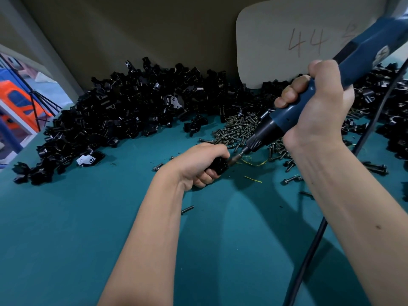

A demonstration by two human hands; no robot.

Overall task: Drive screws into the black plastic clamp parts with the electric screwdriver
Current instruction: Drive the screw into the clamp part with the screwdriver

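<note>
Mid-drive on one part from what I can see. Left hand (199, 164) is wrapped around a single black clamp part (218, 166), holding it just above or on the green tabletop (66, 239) near the middle; I can't tell if it's resting on the mat. Right hand (318, 102) is clenched round the blue electric screwdriver (293, 111), tool tilted down to the left, bit (239, 154) meeting the clamp part at its right side. There looks to be a screw between bit and part, but it's too small and dark to confirm how deep it sits. Black power cord (309, 250) trails off toward the near edge on the right. Supply side: big heap of black clamp parts (123, 111) along the far edge and far-left corner, a second heap (379, 100) at the far-right edge behind the tool. Pile of loose screws (236, 129) sits between them, just beyond the bit, with strays scattered toward the middle and right. A few yellow wire scraps (254, 161) beside the work spot. Cardboard sheet marked "44" (293, 40) leans on the back wall. Progress judgement: I can't separate finished parts from raw ones in either heap, so the done count is unknown. Given the heap sizes and screw stock, I'd say lots left. Current step is seating this screw, then set the part aside and grab the next.
</note>
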